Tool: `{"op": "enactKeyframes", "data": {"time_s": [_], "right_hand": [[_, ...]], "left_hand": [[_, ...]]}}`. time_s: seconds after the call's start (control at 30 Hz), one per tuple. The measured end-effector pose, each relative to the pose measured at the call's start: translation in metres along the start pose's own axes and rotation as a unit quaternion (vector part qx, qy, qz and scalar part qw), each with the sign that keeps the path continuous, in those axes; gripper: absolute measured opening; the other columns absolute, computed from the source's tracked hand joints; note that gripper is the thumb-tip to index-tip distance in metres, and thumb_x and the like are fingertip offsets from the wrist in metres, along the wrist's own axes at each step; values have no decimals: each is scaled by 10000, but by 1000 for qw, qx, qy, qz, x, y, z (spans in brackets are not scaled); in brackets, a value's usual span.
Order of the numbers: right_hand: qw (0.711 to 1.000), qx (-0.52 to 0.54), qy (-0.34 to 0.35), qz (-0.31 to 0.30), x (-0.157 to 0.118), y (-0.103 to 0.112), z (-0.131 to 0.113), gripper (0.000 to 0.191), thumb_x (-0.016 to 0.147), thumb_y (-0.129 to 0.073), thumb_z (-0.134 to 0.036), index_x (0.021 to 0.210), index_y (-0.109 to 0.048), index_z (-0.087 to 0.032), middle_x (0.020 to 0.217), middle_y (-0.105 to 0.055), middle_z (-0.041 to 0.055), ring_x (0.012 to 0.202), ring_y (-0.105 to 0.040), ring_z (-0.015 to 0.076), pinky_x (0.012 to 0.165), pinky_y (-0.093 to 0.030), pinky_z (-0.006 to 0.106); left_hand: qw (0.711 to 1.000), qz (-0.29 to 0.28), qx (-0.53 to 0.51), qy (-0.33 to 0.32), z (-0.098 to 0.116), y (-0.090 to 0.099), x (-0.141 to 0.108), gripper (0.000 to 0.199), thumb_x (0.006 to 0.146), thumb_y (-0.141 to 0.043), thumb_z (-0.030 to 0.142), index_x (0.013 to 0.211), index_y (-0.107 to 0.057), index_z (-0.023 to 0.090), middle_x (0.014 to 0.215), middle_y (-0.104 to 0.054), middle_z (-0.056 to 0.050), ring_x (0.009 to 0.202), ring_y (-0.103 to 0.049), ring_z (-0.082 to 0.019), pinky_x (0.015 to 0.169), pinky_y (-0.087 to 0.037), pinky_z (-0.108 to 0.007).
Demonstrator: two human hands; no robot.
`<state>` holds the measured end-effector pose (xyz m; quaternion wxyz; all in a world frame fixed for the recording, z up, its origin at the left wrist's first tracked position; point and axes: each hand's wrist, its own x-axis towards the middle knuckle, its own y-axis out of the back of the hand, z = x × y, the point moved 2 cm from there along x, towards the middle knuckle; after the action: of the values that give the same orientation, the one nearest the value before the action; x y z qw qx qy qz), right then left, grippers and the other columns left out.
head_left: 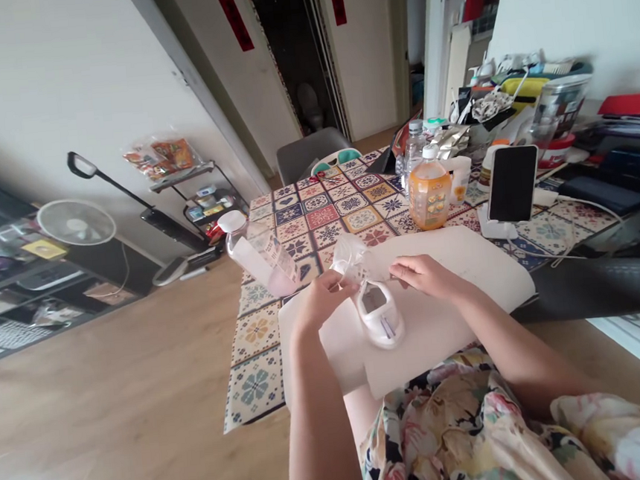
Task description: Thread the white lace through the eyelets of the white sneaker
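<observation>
A small white shoe (380,315) rests on a large white sheet (445,333) at the near edge of the table. Clear, crinkled plastic or lace-like material (351,258) lies at its far end. My left hand (328,293) is closed at the left of the shoe, its fingers pinching a thin white strand beside the crinkled material. To the right of the shoe, my right hand (419,272) is pinched closed; what it holds is too small to name.
A patterned cloth (318,218) covers the table. A pink-tinted bottle (259,256) leans at the left. Behind the sheet are an orange bottle (429,189) and an upright phone (512,184). Clutter (543,101) fills the right side, with a grey chair (306,151) beyond.
</observation>
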<state>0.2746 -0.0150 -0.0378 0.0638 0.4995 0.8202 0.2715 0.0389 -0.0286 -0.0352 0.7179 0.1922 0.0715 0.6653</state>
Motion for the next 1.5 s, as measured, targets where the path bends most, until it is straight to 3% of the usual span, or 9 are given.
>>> {"op": "enactKeyframes", "data": {"time_s": [0.2,0.37,0.5,0.67,0.93,1.07,1.23,1.37,1.5], "right_hand": [[996,56,-29,-56,0,8,1,224,866,-577,-357,787,-672,-170,728,-690,22,670,-603,151,641,-417,258],[976,211,-13,-56,3,13,-3,258,803,-672,-408,722,-668,-163,721,-651,9,697,-570,139,696,-435,267],[921,388,14,-19,19,-4,-3,286,722,-765,-431,680,-671,-164,961,-721,54,840,-613,166,829,-461,321],[849,528,-15,-25,37,-35,-14,318,647,-827,-456,712,-682,-181,774,-720,36,752,-642,171,777,-490,338],[857,514,-33,-1,41,-45,-23,337,633,-821,-454,657,-672,-153,556,-556,-31,582,-490,102,619,-396,264],[871,490,-23,-3,42,-46,-18,336,658,-798,-465,697,-686,-151,559,-542,-34,572,-460,91,595,-357,257],[885,465,-15,1,43,-45,-15,320,656,-790,-457,741,-712,-158,568,-569,-28,590,-496,106,610,-379,267],[883,468,-28,9,45,-44,-14,303,606,-808,-410,786,-738,-176,566,-590,-30,596,-527,123,637,-414,283],[902,432,-20,13,46,-43,-14,267,620,-781,-367,814,-737,-189,558,-590,-31,584,-530,133,624,-422,287]], "left_hand": [[999,-11,35,-29,4,1,-2,251,716,-731,391,591,-681,180,662,-591,-17,646,-503,-140,606,-398,-244],[995,-85,-7,-55,8,3,-5,343,778,-676,471,594,-678,182,630,-561,-9,613,-474,-126,585,-388,-241],[985,-103,-109,-82,7,5,-7,291,700,-778,446,648,-707,168,723,-601,-37,681,-524,-138,657,-424,-265],[965,-54,-232,-111,-1,5,-5,294,635,-825,481,629,-742,199,894,-670,-95,890,-592,-214,771,-465,-333],[958,16,-251,-137,0,1,-4,487,600,-774,623,481,-595,186,646,-622,-55,681,-570,-183,711,-458,-358],[960,60,-260,-85,1,-3,-3,512,603,-771,617,494,-534,177,598,-575,-28,554,-475,-126,562,-379,-282],[959,69,-272,-43,4,-11,-11,394,646,-799,523,642,-653,158,666,-615,-29,550,-474,-101,551,-362,-251],[976,66,-201,-54,10,-14,-17,309,694,-793,448,762,-744,151,712,-670,-54,649,-556,-133,655,-432,-278],[985,118,-105,-67,17,-9,-18,287,703,-776,445,756,-756,163,715,-700,-59,659,-592,-154,655,-456,-286]]}}
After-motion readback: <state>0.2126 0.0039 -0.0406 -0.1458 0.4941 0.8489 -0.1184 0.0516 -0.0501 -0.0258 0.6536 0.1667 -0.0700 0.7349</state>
